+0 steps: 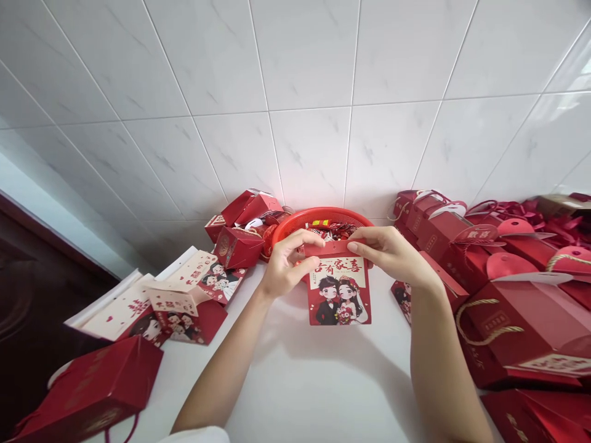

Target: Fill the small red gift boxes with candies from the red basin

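A red and cream paper gift bag [339,296], printed with a cartoon bride and groom, stands upright in front of me, its printed face toward me. My left hand [292,263] is curled at its upper left corner, with the thumb over the printed front and the index finger at the top edge. At the upper right corner, my right hand [386,251] pinches the top edge between thumb and fingers. The other fingers of both hands are partly hidden behind the bag. Directly behind it sits a red plastic basket [323,213] holding wrapped sweets.
Left on the white table [318,381] are cream-and-red paper bags [138,307] and a red gift box [101,384]. More red boxes [242,243] lie beside the basket. Many red boxes with rope handles [521,320] crowd the right side. A tiled wall [309,147] rises behind.
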A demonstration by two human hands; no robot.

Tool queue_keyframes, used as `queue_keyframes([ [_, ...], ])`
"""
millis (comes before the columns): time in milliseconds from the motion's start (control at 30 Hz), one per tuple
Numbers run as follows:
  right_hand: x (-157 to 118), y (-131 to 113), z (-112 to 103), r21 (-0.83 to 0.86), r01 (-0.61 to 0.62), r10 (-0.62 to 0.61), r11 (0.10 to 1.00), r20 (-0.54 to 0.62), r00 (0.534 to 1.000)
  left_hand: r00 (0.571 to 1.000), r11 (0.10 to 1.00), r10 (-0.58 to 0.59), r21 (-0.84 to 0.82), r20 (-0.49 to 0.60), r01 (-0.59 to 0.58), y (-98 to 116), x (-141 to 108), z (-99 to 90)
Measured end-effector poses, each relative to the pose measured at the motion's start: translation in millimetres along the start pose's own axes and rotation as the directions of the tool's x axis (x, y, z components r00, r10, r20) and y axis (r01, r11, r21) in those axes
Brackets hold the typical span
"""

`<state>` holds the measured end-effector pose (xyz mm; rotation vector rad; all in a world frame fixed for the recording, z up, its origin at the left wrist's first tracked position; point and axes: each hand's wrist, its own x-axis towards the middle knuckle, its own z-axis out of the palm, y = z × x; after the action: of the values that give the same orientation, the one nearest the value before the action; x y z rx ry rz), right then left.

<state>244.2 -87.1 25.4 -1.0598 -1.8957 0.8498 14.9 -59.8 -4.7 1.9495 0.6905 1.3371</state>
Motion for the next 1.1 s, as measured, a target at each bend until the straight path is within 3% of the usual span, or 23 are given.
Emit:
queue_keyframes([
  [167,-6,-4,3,-0.077,0.055,-0.059,0.996,-0.055,0.997,0.994,0.999,-0.052,0.004,-0.099,0.053,-1,2,0.8],
  [267,-8,-14,6,-0.131,0.058,-0.068,0.99,-0.078,0.995,0.992,0.999,-0.025,0.027,-0.125,0.028,0,3,2.1],
  [367,-9,-39,-5,-0.271,0.068,-0.095,0.96,-0.085,0.992,0.983,0.998,0.051,-0.013,-0.176,-0.054,5,3,1.8],
  [467,-9,-82,-37,-0.409,0.047,-0.13,0.911,-0.178,0.975,0.969,0.987,0.132,-0.061,-0.208,-0.147,11,4,-1.6],
  [533,-11,-113,-69,-0.466,-0.069,-0.135,0.882,-0.39,0.911,0.972,0.987,0.147,-0.037,-0.183,-0.157,12,5,-4.6],
  [667,-28,-149,-141,-0.483,-0.414,-0.177,0.772,-0.788,0.589,0.99,0.999,0.044,-0.015,-0.13,-0.047,12,3,-5.5],
  [733,-41,-146,-176,-0.458,-0.58,-0.174,0.674,-0.861,0.477,0.992,0.999,-0.012,-0.031,-0.128,0.009,11,2,-2.3],
  [867,-67,-102,-227,-0.329,-0.834,-0.033,0.443,-0.935,0.352,0.996,0.996,-0.079,-0.035,0.031,0.08,13,1,6.7],
  [1000,-93,-46,-241,-0.286,-0.925,0.102,0.251,-0.942,0.32,0.969,0.994,-0.112,0.043,0.221,0.105,13,0,13.5],
  [1100,-110,-13,-240,-0.302,-0.942,0.192,0.144,-0.925,0.326,0.953,0.992,-0.12,0.071,0.278,0.104,14,0,17.0],
])
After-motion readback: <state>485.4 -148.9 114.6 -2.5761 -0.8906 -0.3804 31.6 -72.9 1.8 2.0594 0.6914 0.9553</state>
